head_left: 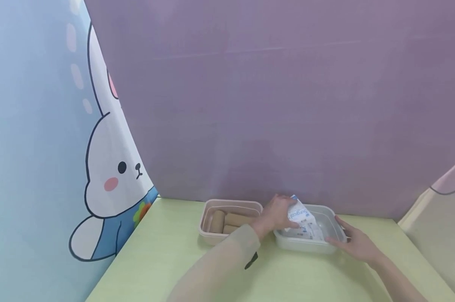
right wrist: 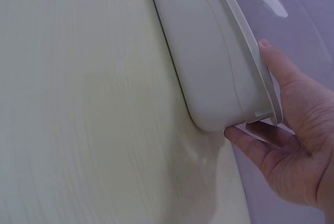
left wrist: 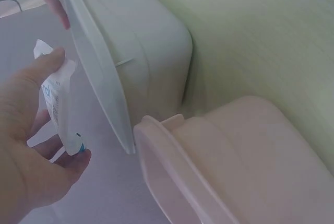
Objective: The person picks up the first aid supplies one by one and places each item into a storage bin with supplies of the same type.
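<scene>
My left hand [head_left: 278, 214] grips a white paper packet [head_left: 299, 212] with blue print reading "Surgical" over the left side of a white plastic box [head_left: 306, 245]. In the left wrist view the packet [left wrist: 60, 101] sits between thumb and fingers, above the box rim. Another printed packet [head_left: 315, 232] lies inside the box. At the box's right end my right hand [head_left: 357, 243] holds the rim, thumb on top and fingers against the outside, as the right wrist view shows. To the left, a pink box [head_left: 212, 238] contains several brown rolls [head_left: 237, 220].
A pale yellow-green table [head_left: 174, 251] carries both boxes, which stand side by side near its back edge. Behind them rises a purple curtain [head_left: 250, 126]. A blue sheet with a cartoon rabbit [head_left: 110, 180] hangs on the left.
</scene>
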Demonstrator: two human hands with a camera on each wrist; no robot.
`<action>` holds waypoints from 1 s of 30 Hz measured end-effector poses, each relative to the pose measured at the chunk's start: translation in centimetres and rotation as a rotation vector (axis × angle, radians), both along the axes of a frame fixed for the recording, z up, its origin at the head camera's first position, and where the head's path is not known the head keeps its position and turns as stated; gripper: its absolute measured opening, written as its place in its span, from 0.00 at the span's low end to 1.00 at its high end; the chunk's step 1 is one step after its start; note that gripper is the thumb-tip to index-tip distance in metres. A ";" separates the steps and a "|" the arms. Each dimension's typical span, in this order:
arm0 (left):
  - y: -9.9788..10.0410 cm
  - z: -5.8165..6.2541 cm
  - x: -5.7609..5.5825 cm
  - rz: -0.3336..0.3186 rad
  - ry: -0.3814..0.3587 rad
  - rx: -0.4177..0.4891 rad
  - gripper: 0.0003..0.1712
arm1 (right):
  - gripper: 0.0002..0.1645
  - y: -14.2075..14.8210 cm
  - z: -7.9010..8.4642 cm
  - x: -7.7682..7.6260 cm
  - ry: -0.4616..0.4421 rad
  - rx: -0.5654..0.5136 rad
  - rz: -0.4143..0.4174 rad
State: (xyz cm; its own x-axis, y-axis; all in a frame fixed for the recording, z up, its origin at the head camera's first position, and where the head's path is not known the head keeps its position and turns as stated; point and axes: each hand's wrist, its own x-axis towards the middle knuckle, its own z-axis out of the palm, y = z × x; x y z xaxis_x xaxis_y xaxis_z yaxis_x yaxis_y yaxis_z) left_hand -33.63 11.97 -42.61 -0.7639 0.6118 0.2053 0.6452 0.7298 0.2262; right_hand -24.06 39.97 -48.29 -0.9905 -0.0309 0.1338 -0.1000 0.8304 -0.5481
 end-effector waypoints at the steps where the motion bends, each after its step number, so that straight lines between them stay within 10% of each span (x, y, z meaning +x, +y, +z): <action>1: 0.1 -0.1 0.0 0.004 -0.001 -0.016 0.49 | 0.60 0.0 -0.1 0.1 0.000 -0.001 0.003; 22: 1.4 -0.8 0.9 -0.013 0.071 -0.137 0.51 | 0.59 -1.0 0.1 1.0 0.001 -0.021 0.014; 30: -0.3 -1.3 0.5 -0.014 0.018 -0.010 0.46 | 0.61 -0.3 -0.1 0.8 -0.024 -0.028 0.007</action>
